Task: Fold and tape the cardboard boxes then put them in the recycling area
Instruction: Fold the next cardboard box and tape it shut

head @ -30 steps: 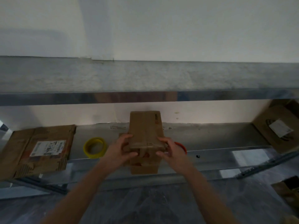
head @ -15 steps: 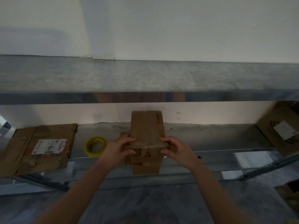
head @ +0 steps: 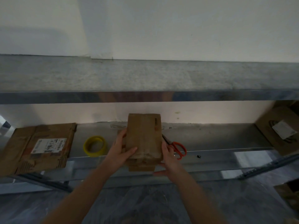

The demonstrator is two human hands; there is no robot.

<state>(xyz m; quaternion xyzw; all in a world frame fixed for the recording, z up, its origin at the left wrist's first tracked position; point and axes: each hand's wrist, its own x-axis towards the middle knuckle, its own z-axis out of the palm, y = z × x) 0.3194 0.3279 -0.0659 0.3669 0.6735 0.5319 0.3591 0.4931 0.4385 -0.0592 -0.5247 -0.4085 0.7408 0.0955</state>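
One creased brown box [head: 144, 136] (taped): left hand [head: 120, 152] fingers [head: 121, 136] grasp it, right hand [head: 169, 160] presses flat.

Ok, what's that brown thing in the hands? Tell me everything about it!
The folded cardboard is brown and creased, a flattened box folded into a narrow bundle. A seam runs down its top, with a reddish mark near the far right corner. Lower layers stick out at the near end. It is over the metal shelf, pointing away. The left hand grips its left side, thumb on top; the right hand presses its right side.
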